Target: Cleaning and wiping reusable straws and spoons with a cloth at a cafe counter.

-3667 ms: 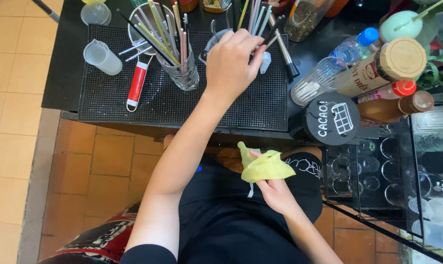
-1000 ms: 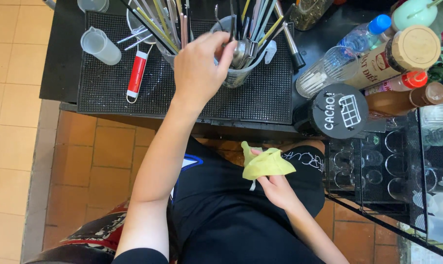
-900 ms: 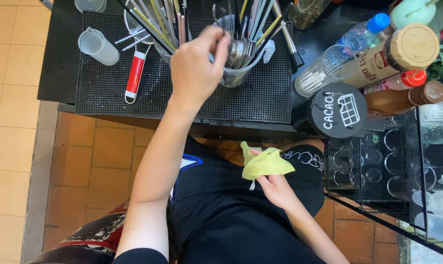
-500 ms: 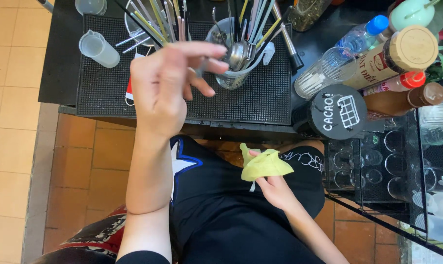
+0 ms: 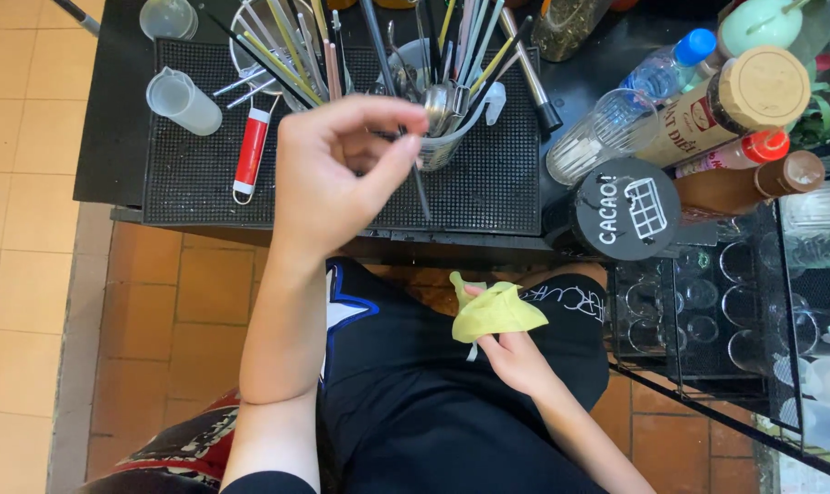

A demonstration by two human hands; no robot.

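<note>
Closest to the camera, low in the view, the right hand hangs in front of a black shirt with its grip closed on a folded yellow-green cloth, fingers under the fabric and the thumb pressed on its near edge. The cloth sits well below the bench edge, over the lap.

Higher and to the left, the left hand is raised over the front edge of a black ribbed mat. Its thumb and forefinger pinch together around a thin dark rod, which slants up and away toward the cup beyond; the other fingers curl loosely. Whether the rod's far end rests inside the cup cannot be told.

Just past that hand stands a clear cup crowded with spoons and stirrers. Left of it a second holder bristles with coloured straws and sticks, and a red-handled tool lies flat on the mat beside it. Two small clear measuring cups stand near the mat's left corner.

Right of the mat, a black round lid sits beside a ridged glass, a blue-capped water bottle and several sauce bottles.
</note>
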